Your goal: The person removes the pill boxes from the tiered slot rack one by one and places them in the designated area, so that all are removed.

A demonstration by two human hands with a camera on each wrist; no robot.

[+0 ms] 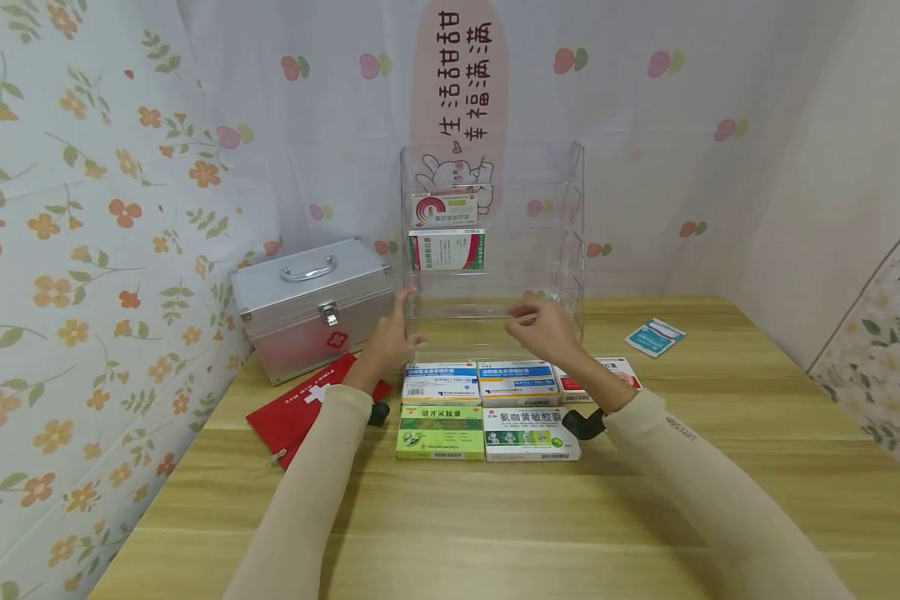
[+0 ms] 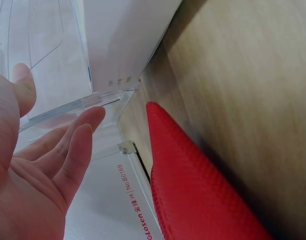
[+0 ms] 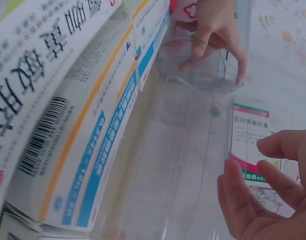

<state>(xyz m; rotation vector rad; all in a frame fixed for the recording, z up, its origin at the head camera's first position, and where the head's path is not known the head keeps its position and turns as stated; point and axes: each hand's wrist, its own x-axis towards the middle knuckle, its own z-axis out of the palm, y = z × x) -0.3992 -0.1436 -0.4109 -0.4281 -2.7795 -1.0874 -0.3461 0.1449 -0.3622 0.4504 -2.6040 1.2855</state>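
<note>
A clear acrylic shelf rack (image 1: 562, 250) stands at the back of the wooden table (image 1: 495, 533). It holds a red-and-white medicine box (image 1: 444, 209) above a green-and-red one (image 1: 447, 250). My left hand (image 1: 403, 323) has straight fingers at the rack's lower left front edge. The left wrist view shows those fingers (image 2: 75, 142) against the clear edge (image 2: 88, 102). My right hand (image 1: 527, 317) hovers at the rack's lower front with loosely curled fingers (image 3: 242, 195) and holds nothing. Several medicine boxes (image 1: 487, 408) lie in two rows just in front of the rack.
A silver aluminium case (image 1: 311, 304) with a handle sits left of the rack. A red first-aid pouch (image 1: 292, 408) lies in front of it. A blue-and-white packet (image 1: 654, 336) lies at the right back. Patterned curtains close in the left, back and right sides.
</note>
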